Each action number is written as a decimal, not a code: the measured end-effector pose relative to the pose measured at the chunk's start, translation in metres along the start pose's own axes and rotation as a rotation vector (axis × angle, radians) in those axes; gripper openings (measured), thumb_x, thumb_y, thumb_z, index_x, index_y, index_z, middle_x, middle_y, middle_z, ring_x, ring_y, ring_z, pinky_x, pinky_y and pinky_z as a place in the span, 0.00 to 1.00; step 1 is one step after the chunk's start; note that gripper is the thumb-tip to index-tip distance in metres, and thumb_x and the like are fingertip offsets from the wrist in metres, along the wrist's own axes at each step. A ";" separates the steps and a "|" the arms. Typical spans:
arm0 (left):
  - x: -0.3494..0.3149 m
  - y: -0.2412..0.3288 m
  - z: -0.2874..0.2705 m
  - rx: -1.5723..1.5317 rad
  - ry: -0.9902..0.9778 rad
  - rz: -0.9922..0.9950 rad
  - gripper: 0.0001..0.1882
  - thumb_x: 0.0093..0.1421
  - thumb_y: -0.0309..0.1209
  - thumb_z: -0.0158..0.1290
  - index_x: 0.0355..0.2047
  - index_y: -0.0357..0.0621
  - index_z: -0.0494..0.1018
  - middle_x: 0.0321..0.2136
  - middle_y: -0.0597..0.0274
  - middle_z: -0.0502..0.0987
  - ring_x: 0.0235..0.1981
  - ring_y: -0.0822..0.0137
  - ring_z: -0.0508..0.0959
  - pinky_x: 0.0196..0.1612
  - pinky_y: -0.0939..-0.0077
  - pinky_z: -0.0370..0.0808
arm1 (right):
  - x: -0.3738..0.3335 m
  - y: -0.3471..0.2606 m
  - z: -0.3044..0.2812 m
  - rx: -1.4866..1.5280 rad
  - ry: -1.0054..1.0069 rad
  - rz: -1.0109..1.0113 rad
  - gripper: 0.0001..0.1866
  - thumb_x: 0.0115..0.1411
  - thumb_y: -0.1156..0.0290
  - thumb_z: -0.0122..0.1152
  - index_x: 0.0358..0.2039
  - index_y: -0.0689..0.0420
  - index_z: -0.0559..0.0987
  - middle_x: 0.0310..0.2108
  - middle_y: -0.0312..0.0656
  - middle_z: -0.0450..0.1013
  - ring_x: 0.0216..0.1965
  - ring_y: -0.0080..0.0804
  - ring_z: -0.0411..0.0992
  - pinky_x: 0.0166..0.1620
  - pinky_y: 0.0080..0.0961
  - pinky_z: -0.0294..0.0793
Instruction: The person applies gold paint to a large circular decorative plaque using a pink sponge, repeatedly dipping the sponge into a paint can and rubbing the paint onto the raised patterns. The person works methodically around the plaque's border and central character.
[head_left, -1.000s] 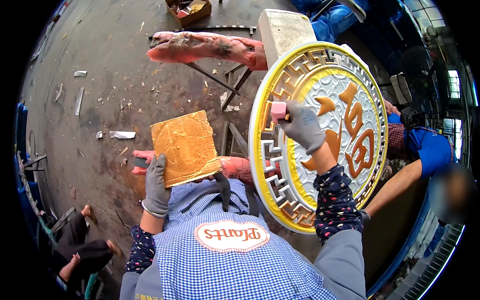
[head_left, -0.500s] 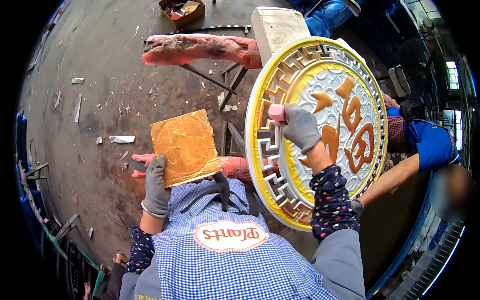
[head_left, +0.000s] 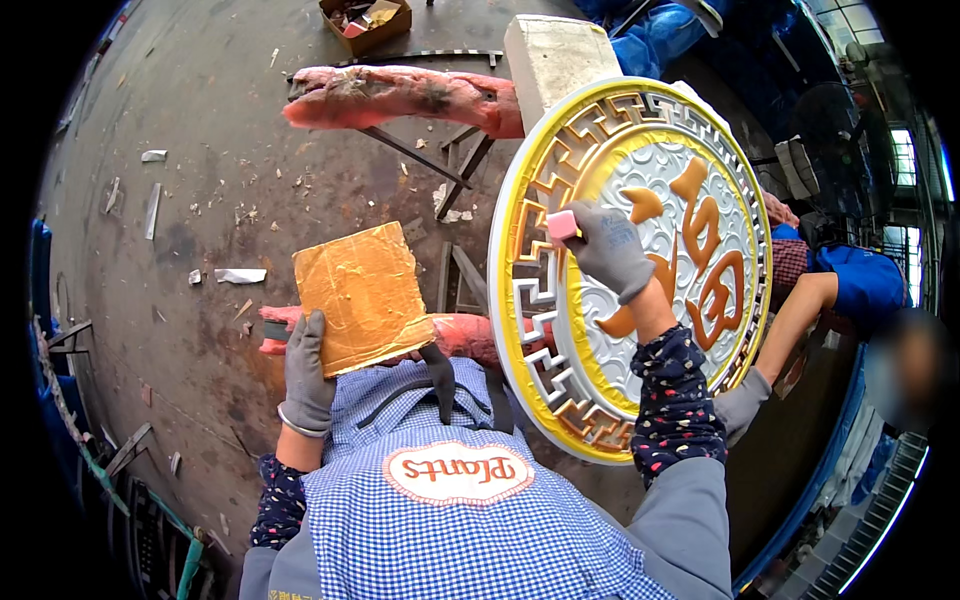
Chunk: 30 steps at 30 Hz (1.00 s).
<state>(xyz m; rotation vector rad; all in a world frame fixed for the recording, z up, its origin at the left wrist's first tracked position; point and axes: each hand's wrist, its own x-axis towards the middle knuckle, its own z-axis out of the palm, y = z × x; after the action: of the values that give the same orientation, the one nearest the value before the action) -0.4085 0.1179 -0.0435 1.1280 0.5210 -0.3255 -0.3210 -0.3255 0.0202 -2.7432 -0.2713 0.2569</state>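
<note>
My left hand (head_left: 308, 385), in a grey glove, is closed on the near left edge of a square cardboard piece (head_left: 360, 300) smeared with golden-orange paint. In my right hand (head_left: 612, 250), also gloved, is a small pink sponge block (head_left: 562, 227). It is over the left part of a large round relief panel (head_left: 506, 340); whether it touches the surface I cannot tell. The panel has a white and yellow rim, a fretwork border partly coloured gold, and a raised orange-brown character (head_left: 688, 180) on a white swirled middle.
Two red-wrapped beams (head_left: 400, 98) (head_left: 470, 335) lie under and beside the panel, with a whitish block (head_left: 560, 62) on the far one. A co-worker's gloved hand (head_left: 742, 405) is at the panel's lower right edge. A cardboard box (head_left: 368, 28) and paper scraps (head_left: 240, 276) lie on the floor.
My right hand has shifted slightly right and down with the sponge. The cardboard has moved a little left. The co-worker's hand now shows more fully beside my right sleeve.
</note>
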 end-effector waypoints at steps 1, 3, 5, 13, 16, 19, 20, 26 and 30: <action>0.000 0.001 0.000 -0.017 0.004 -0.012 0.19 0.76 0.40 0.52 0.56 0.38 0.74 0.47 0.63 0.79 0.47 0.72 0.82 0.46 0.76 0.84 | 0.004 -0.007 0.002 0.015 0.000 -0.014 0.09 0.59 0.70 0.67 0.40 0.53 0.79 0.37 0.47 0.79 0.41 0.53 0.80 0.42 0.45 0.77; 0.002 0.001 0.002 -0.052 0.011 -0.037 0.19 0.76 0.41 0.52 0.56 0.39 0.74 0.47 0.64 0.79 0.47 0.73 0.82 0.46 0.76 0.83 | 0.005 -0.003 0.016 -0.050 -0.018 -0.025 0.10 0.57 0.70 0.68 0.39 0.53 0.80 0.36 0.49 0.79 0.39 0.53 0.80 0.41 0.45 0.78; 0.002 -0.004 -0.003 -0.082 0.049 -0.050 0.18 0.76 0.40 0.52 0.56 0.39 0.74 0.47 0.64 0.79 0.47 0.73 0.82 0.47 0.76 0.83 | 0.008 -0.002 0.004 -0.134 -0.107 -0.016 0.10 0.57 0.69 0.69 0.39 0.53 0.80 0.36 0.49 0.79 0.39 0.53 0.80 0.40 0.44 0.78; 0.003 -0.019 -0.021 0.325 0.000 0.261 0.18 0.77 0.39 0.50 0.57 0.38 0.74 0.47 0.65 0.79 0.47 0.74 0.81 0.47 0.77 0.82 | 0.001 -0.027 0.022 0.038 0.049 0.013 0.11 0.57 0.73 0.68 0.41 0.53 0.80 0.38 0.47 0.79 0.39 0.53 0.80 0.41 0.45 0.78; 0.005 -0.024 -0.025 0.538 -0.018 0.423 0.18 0.77 0.39 0.50 0.57 0.37 0.74 0.48 0.64 0.79 0.47 0.74 0.81 0.47 0.77 0.82 | -0.018 -0.031 0.031 0.047 0.040 0.031 0.13 0.57 0.70 0.69 0.43 0.53 0.79 0.38 0.48 0.79 0.39 0.53 0.80 0.41 0.44 0.79; 0.003 -0.003 -0.007 -0.012 0.024 -0.016 0.19 0.77 0.39 0.50 0.57 0.37 0.74 0.48 0.64 0.79 0.47 0.74 0.81 0.47 0.77 0.82 | -0.036 -0.025 0.030 0.144 0.068 0.042 0.14 0.56 0.67 0.70 0.42 0.53 0.80 0.36 0.47 0.79 0.36 0.53 0.80 0.39 0.45 0.78; 0.005 -0.007 -0.012 -0.008 0.032 -0.013 0.19 0.77 0.39 0.50 0.57 0.37 0.74 0.48 0.64 0.79 0.47 0.74 0.81 0.47 0.78 0.82 | -0.037 -0.021 0.029 0.178 0.135 0.091 0.14 0.56 0.67 0.70 0.42 0.53 0.80 0.36 0.47 0.79 0.36 0.53 0.80 0.39 0.45 0.78; 0.005 -0.001 -0.002 -0.004 0.014 -0.018 0.19 0.76 0.40 0.51 0.57 0.38 0.74 0.48 0.64 0.79 0.47 0.73 0.82 0.47 0.77 0.83 | -0.035 -0.037 0.052 0.194 0.361 0.230 0.14 0.57 0.71 0.68 0.45 0.54 0.81 0.35 0.50 0.80 0.38 0.55 0.80 0.41 0.45 0.79; 0.015 -0.017 -0.020 0.141 -0.012 0.079 0.19 0.76 0.40 0.51 0.56 0.38 0.74 0.48 0.63 0.79 0.47 0.72 0.82 0.48 0.75 0.83 | -0.044 -0.042 0.046 0.248 0.168 0.231 0.14 0.57 0.70 0.68 0.45 0.54 0.81 0.35 0.51 0.80 0.39 0.55 0.80 0.41 0.44 0.79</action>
<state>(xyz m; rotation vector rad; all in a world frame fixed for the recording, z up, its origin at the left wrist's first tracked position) -0.4088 0.1297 -0.0712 1.2787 0.4465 -0.3034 -0.3797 -0.2813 -0.0001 -2.5274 0.1169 0.1098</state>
